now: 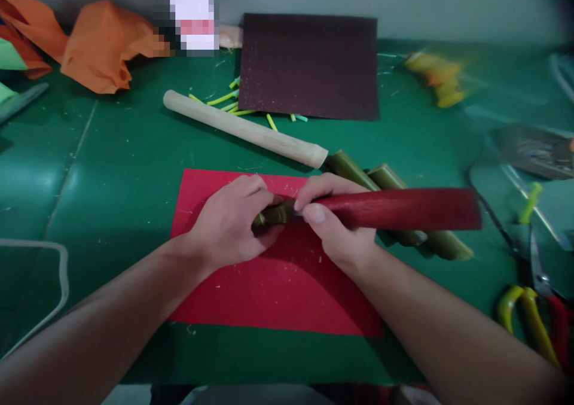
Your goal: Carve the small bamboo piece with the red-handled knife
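Two bare hands meet at the centre of the frame, above a red sheet (269,297) on a green surface (134,171). The left hand (228,222) curls around a short, dark green, bamboo-like piece (271,215). The right hand (345,237) grips the narrower end of a long red bar (412,209), which juts toward the right of the frame. The green piece looks light, stiff and slick, best held round its middle; the bar seems rigid, probably steadiest gripped near that narrower end.
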`<state>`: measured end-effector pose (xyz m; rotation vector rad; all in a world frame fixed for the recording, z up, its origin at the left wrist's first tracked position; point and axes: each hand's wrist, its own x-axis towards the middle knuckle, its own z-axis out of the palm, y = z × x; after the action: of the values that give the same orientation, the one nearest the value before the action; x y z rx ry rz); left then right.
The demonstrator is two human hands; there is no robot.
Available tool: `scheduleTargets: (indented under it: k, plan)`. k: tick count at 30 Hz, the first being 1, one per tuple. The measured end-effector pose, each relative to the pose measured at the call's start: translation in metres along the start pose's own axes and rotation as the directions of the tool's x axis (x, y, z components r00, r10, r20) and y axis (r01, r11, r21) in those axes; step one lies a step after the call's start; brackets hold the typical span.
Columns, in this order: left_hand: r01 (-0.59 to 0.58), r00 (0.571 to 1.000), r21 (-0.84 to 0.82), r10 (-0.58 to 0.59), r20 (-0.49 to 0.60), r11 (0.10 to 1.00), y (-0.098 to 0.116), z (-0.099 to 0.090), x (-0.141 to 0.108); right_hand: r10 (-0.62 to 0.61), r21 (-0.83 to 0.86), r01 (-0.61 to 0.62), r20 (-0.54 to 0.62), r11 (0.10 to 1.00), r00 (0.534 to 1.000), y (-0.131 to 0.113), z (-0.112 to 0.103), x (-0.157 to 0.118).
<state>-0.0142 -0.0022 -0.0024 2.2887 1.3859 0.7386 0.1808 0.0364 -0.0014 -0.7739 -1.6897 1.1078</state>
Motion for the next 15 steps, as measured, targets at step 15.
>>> scheduleTargets:
  k: [15]
  plan:
    - [0.001, 1.0, 0.044, -0.001, 0.011, 0.999, 0.0043, -0.0025, -0.0023, 0.064, -0.05, -0.067, -0.053, 0.997, 0.997, -0.0021, 0.001, -0.0034]
